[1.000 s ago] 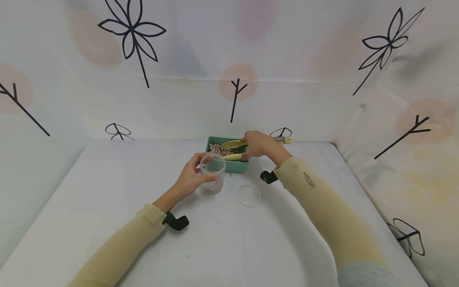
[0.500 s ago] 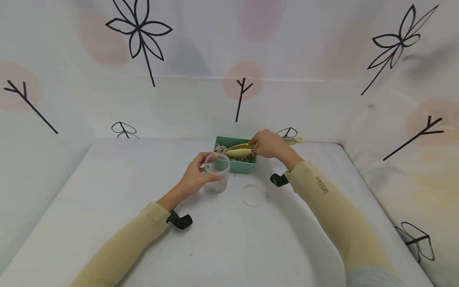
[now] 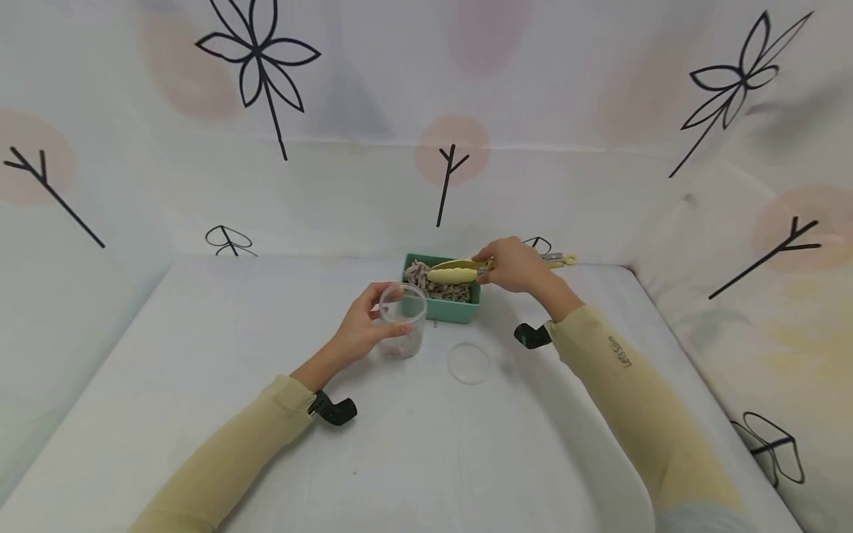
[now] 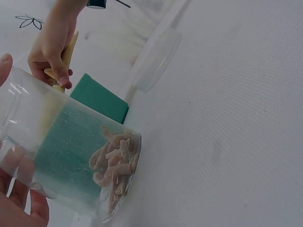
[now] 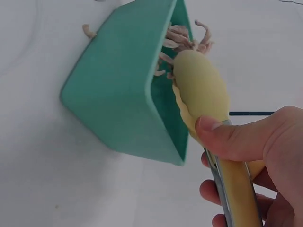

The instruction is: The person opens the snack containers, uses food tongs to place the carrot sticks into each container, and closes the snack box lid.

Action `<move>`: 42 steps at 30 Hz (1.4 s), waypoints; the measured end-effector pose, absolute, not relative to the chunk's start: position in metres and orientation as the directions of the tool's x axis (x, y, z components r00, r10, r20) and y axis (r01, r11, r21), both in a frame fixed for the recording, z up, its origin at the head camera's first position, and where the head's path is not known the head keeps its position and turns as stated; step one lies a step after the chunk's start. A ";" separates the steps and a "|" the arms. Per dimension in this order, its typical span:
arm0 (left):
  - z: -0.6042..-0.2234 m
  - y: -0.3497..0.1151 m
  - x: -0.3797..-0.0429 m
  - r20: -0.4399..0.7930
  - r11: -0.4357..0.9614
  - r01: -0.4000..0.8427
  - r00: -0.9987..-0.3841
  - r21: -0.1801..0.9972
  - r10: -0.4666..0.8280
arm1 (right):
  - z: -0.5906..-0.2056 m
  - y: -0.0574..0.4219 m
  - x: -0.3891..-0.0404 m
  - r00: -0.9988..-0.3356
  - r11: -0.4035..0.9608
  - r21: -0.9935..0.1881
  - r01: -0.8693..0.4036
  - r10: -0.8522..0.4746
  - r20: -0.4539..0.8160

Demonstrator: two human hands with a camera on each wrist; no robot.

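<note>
My left hand (image 3: 365, 329) grips a clear plastic jar (image 3: 403, 322) standing on the table, thumb and fingers on opposite sides of its wall. In the left wrist view, several pale brown dried strips (image 4: 113, 163) lie at the jar's bottom. My right hand (image 3: 513, 265) holds yellow-tipped tongs (image 5: 203, 87) by their arms. The tongs' ends are close together at the open top of a green box (image 5: 111, 78), with a bunch of strips (image 5: 182, 40) at their tips. More strips (image 3: 456, 292) fill the box.
A clear round lid (image 3: 469, 363) lies on the white table (image 3: 400, 459), right of the jar and in front of the box. One loose strip piece (image 5: 88, 31) sits beside the box. A patterned cloth wall (image 3: 346, 200) rises directly behind.
The tongs' ends have come together from wide apart and risen a little in the box. My right hand has shifted right; my left hand keeps its grip on the jar.
</note>
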State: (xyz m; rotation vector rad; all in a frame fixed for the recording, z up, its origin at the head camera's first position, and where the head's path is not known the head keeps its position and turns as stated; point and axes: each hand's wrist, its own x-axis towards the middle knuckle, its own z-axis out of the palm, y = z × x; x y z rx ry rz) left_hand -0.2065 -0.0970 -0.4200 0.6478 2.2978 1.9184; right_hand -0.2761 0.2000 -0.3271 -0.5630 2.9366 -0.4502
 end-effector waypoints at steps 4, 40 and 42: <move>-0.420 -0.098 -0.206 0.208 0.129 0.269 -0.909 0.954 0.361 | -0.323 0.203 -0.275 -0.928 0.877 -0.342 -0.338 -0.371 -0.035; -0.423 -0.098 -0.207 0.224 0.121 0.284 -0.905 0.951 0.362 | -0.317 0.225 -0.256 -0.933 0.905 -0.227 -0.359 -0.355 0.058; -0.423 -0.099 -0.207 0.222 0.122 0.282 -0.905 0.952 0.363 | -0.314 0.223 -0.255 -0.929 0.907 -0.198 -0.371 -0.362 0.080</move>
